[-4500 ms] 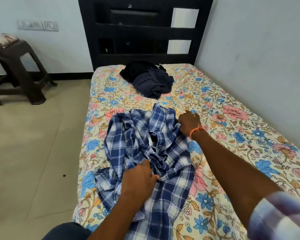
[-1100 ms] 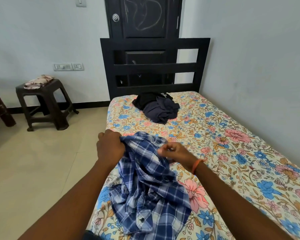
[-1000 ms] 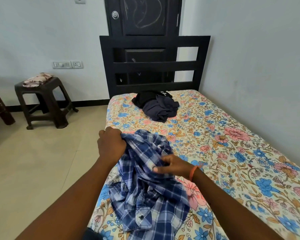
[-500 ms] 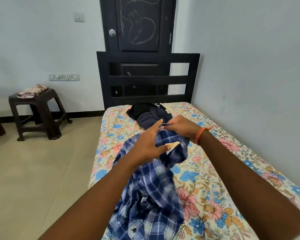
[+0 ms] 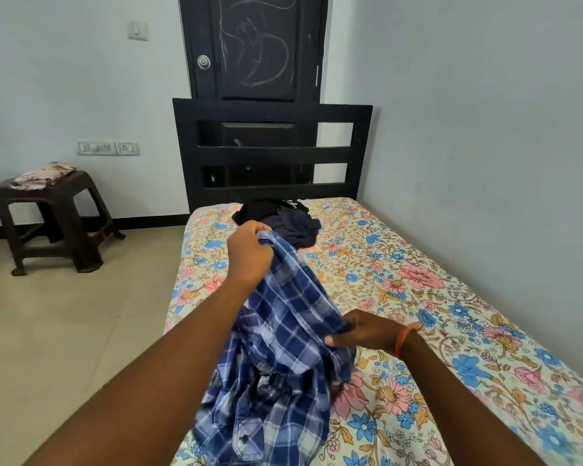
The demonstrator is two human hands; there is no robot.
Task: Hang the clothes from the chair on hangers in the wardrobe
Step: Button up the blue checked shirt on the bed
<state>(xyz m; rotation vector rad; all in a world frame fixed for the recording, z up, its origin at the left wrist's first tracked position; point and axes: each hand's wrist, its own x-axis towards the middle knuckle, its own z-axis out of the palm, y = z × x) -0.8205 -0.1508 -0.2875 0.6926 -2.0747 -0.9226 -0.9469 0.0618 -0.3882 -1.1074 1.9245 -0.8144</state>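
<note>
The left hand (image 5: pixel 248 255) clenches one end of the shirt (image 5: pixel 283 348) and holds it high over the bed (image 5: pixel 451 297), near its left edge. The right hand (image 5: pixel 364 332) pinches a fold lower and closer. Between the two grips the cloth runs taut, sloping down toward the person; the rest hangs bunched onto the bed's near-left corner. Which part each hand holds, collar or hem, is hard to tell. No hanger shows, so shaking it out likely comes next.
</note>
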